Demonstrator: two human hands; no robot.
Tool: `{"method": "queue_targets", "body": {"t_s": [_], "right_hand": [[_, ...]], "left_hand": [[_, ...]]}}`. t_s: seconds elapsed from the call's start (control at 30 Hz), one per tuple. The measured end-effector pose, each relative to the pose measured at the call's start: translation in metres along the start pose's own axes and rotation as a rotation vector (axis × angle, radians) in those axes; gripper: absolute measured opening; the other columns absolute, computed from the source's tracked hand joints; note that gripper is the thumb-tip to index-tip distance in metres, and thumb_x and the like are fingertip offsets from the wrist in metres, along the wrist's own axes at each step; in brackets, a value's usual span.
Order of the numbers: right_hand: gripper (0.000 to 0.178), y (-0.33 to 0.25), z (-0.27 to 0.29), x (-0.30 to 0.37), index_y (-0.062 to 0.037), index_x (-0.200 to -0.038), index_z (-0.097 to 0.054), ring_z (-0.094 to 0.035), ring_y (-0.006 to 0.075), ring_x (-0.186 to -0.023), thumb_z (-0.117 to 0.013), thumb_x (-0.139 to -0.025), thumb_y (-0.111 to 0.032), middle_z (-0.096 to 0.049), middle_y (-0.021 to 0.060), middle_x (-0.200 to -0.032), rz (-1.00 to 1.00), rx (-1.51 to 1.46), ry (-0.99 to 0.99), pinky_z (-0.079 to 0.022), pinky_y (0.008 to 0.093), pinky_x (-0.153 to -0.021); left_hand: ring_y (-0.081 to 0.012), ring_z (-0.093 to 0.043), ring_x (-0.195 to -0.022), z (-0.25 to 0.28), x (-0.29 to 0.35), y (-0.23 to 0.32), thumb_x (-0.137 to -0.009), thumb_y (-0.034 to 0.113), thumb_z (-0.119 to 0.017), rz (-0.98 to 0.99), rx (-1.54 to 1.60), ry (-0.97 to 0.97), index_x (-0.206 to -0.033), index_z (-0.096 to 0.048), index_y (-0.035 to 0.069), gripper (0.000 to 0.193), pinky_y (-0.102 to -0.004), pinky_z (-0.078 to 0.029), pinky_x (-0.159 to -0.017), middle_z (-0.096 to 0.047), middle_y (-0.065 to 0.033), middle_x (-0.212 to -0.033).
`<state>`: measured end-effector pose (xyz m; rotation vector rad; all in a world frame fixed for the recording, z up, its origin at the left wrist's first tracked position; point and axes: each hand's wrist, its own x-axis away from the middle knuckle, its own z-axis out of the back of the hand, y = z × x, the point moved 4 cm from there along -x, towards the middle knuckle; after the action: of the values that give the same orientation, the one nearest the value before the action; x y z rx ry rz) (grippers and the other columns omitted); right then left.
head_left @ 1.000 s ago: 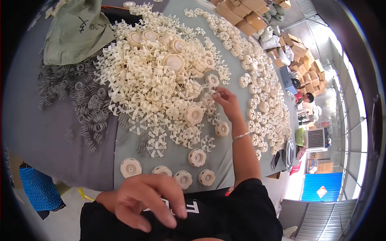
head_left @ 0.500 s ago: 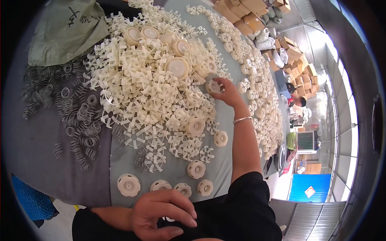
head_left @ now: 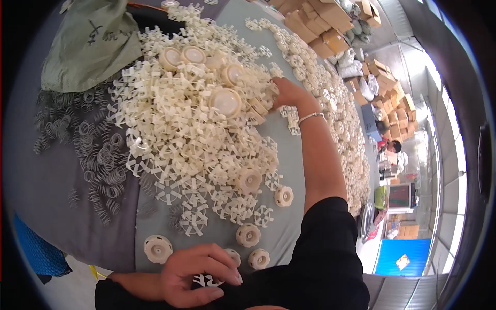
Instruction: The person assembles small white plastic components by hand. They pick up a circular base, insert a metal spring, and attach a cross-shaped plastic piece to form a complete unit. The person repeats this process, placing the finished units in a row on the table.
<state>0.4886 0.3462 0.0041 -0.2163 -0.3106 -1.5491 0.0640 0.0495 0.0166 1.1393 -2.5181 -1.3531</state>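
My right hand [head_left: 290, 94] reaches far out to the right edge of a big heap of cream spoked plastic pieces [head_left: 181, 119]. Its fingers are bent round a pale round plastic cup [head_left: 272, 92], partly hidden by the hand. Close to it lie stacked round cups [head_left: 257, 111] and a wide cream cup [head_left: 226, 102]. My left hand [head_left: 196, 274] hovers near my body, fingers loosely curved and apart, with nothing seen in it. Beside it are notched round knobs, one [head_left: 157, 249] to its left, another [head_left: 259, 259] to its right, and one [head_left: 232, 257] partly covered by its fingers.
Loose metal coil springs [head_left: 98, 150] lie left of the heap, below a green sack [head_left: 88, 49]. Along the table's right side runs a long band of cream round parts [head_left: 338, 119]. Cardboard boxes [head_left: 390, 93] and another person [head_left: 392, 147] are in the background.
My right hand has moved farther away, to the stacked cups, with the round cup. My left hand has shifted slightly left and down. The whole view has tilted a little.
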Motion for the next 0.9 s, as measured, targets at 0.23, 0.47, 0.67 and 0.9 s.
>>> {"method": "queue_targets", "body": {"t_s": [0.23,0.47,0.67,0.9], "right_hand": [[0.074,0.018,-0.017,0.072,-0.0134,-0.133,-0.066,-0.064,0.0355,-0.123,-0.091,-0.064,-0.025,-0.067,0.0175,-0.131,0.062,-0.238,0.250,-0.051,0.0426,-0.107],[0.053,0.037,-0.054,0.222,-0.0101,-0.124,-0.072,-0.069,0.0339,-0.115,-0.082,-0.072,-0.017,-0.073,0.0161,-0.120,-0.024,-0.468,0.406,-0.054,0.0413,-0.101],[0.063,-0.028,-0.093,0.350,-0.0081,-0.132,-0.067,-0.068,0.0357,-0.114,-0.089,-0.075,-0.024,-0.070,0.0151,-0.122,-0.142,-0.473,0.316,-0.054,0.0427,-0.100],[0.067,-0.043,-0.174,0.405,-0.0067,-0.136,-0.066,-0.069,0.0328,-0.109,-0.091,-0.080,-0.035,-0.070,0.0170,-0.121,-0.047,-0.779,0.460,-0.056,0.0437,-0.095]], "left_hand": [[-0.0171,-0.066,-0.093,-0.002,-0.006,-0.010,-0.095,0.013,-0.070,0.026,-0.042,0.033,-0.114,-0.074,-0.003,0.025,-0.0291,-0.053,-0.080,-0.068,-0.0154,-0.114],[-0.0143,-0.063,-0.092,-0.001,-0.010,-0.032,-0.097,0.015,-0.069,-0.041,-0.136,0.104,-0.111,-0.073,-0.002,0.023,-0.0268,-0.050,-0.079,-0.067,-0.0094,-0.111],[-0.0092,-0.059,-0.083,-0.003,-0.016,-0.050,-0.094,0.010,-0.070,-0.005,-0.622,0.091,-0.108,-0.074,0.001,0.017,-0.0260,-0.048,-0.073,-0.066,-0.0042,-0.103],[-0.0183,-0.065,-0.076,-0.019,-0.025,-0.075,-0.089,0.011,-0.075,-0.099,-1.023,0.057,-0.096,-0.075,0.006,0.009,-0.0320,-0.052,-0.067,-0.069,-0.0055,-0.091]]}}
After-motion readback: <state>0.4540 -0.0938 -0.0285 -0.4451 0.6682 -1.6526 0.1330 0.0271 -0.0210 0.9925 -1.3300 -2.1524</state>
